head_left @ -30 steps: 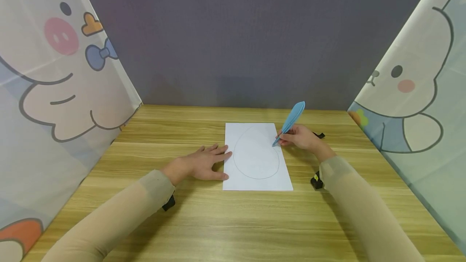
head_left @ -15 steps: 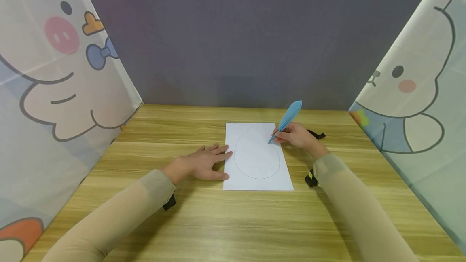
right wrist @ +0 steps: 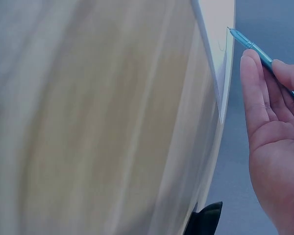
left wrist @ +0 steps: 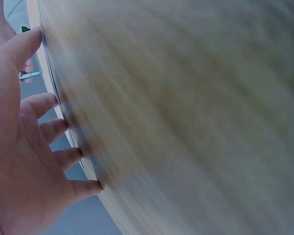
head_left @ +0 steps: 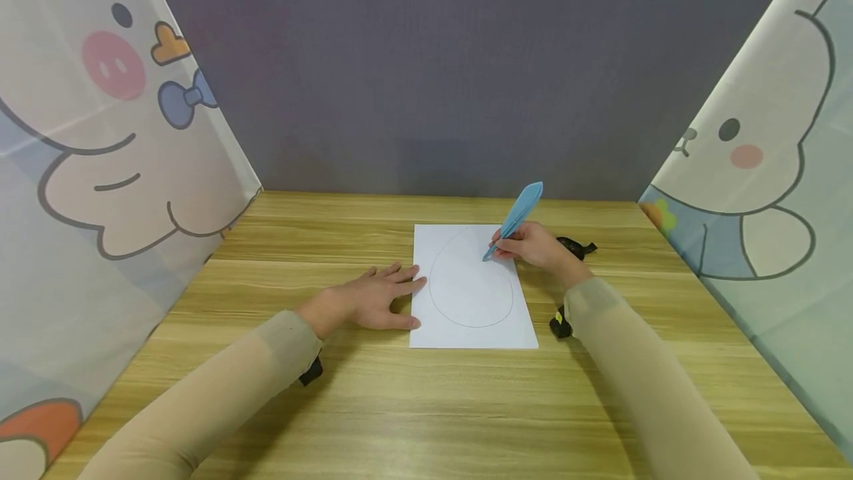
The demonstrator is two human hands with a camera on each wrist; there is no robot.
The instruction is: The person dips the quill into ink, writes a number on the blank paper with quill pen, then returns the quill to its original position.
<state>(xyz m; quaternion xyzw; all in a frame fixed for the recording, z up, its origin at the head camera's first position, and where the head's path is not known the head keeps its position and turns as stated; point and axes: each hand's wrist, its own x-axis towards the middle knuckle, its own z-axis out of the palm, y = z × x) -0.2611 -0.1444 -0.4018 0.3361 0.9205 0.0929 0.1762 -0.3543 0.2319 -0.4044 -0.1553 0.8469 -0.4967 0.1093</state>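
A white sheet of paper lies on the wooden table, bearing a thin egg-shaped outline with a gap at its upper right. My left hand is spread flat, its fingertips resting on the sheet's left edge; the left wrist view shows that hand with fingers apart. Between thumb and fingers my right hand pinches a blue feather-shaped pen over the paper's upper right part. In the right wrist view the pen points at the sheet; whether its tip touches is hard to tell.
The wooden table extends around the paper. A dark grey panel rises behind it, and cartoon-printed cloths stand at the left and right. Black wrist devices sit under both cuffs.
My right hand has shifted left with the pen, whose tip has moved from the sheet's right edge inward and slightly up. The left hand stays in place.
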